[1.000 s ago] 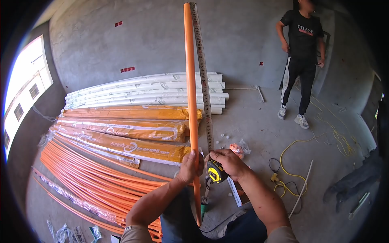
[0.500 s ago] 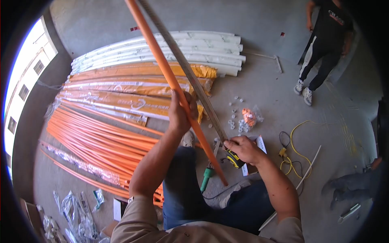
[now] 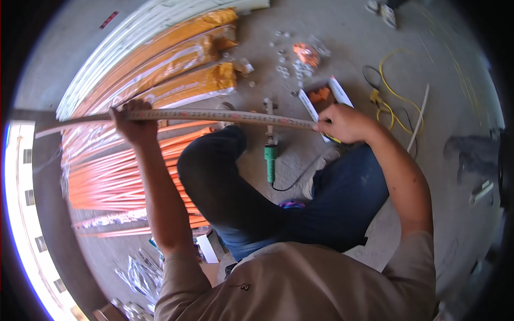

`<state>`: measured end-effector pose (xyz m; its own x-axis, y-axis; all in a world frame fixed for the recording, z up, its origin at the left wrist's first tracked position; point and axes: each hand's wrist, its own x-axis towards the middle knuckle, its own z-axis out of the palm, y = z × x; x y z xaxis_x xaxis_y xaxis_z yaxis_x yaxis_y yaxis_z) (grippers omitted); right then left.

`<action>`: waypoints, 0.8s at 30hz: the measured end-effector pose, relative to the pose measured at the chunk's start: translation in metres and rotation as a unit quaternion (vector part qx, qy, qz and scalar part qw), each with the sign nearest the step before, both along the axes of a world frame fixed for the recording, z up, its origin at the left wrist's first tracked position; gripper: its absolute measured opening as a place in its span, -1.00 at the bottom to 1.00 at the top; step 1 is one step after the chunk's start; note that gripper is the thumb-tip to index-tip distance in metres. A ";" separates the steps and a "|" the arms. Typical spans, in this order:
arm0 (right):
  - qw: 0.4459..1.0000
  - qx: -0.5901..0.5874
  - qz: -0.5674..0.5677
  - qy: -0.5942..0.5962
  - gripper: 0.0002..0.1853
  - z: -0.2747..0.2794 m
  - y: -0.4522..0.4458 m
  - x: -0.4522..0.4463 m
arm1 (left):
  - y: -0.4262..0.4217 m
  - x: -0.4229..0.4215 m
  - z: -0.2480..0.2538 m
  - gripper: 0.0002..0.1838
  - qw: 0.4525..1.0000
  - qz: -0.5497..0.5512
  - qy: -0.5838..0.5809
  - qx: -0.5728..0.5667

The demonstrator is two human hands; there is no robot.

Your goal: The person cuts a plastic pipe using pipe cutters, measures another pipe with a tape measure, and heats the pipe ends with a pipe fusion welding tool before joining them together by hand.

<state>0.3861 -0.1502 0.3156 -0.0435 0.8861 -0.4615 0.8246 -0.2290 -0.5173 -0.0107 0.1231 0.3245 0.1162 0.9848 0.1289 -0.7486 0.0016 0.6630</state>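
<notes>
My left hand (image 3: pixel 136 124) is closed around the extended blade of a tape measure (image 3: pixel 214 115), marked with numbers. A pale, narrow length of pipe (image 3: pixel 64 129) shows beyond that fist, close along the blade; the rest of it is hard to make out. My right hand (image 3: pixel 342 124) pinches the blade's other end, and a bit of the yellow case shows under the palm. The blade stretches nearly level above my knees, bowed slightly upward. Below it on the floor stands a green-handled tool (image 3: pixel 271 160) with a metal front and a cord.
Orange pipes (image 3: pixel 107 184) lie bundled at left, with orange-wrapped packs (image 3: pixel 182 85) and white pipes (image 3: pixel 128 40) beyond. Ahead are an open box (image 3: pixel 340 93), scattered white fittings (image 3: pixel 284 69) and an orange bag (image 3: pixel 306 54). A yellow cable (image 3: pixel 383 80) runs at right; another person's shoes (image 3: pixel 386 15) show far off.
The blade and pipe swung from steeply slanted to nearly level. My left hand moved left and down, and my right hand moved up and slightly right. The view tipped downward.
</notes>
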 end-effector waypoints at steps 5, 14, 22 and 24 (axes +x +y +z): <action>0.999 0.022 -0.011 -0.028 -0.69 -0.016 -0.009 0.031 | 0.019 -0.038 -0.028 -0.39 0.998 -0.016 -0.030 -0.044; 0.999 0.016 -0.015 -0.033 -0.68 -0.020 -0.008 0.041 | 0.017 -0.035 -0.034 -0.34 0.990 0.070 0.031 -0.116; 1.000 0.027 0.013 -0.003 -0.67 -0.022 -0.003 0.049 | 0.023 -0.038 -0.033 -0.34 0.986 0.054 0.093 -0.125; 1.000 -0.002 0.017 -0.013 -0.68 -0.019 0.000 0.049 | 0.027 -0.039 -0.033 -0.35 0.982 0.081 0.098 -0.137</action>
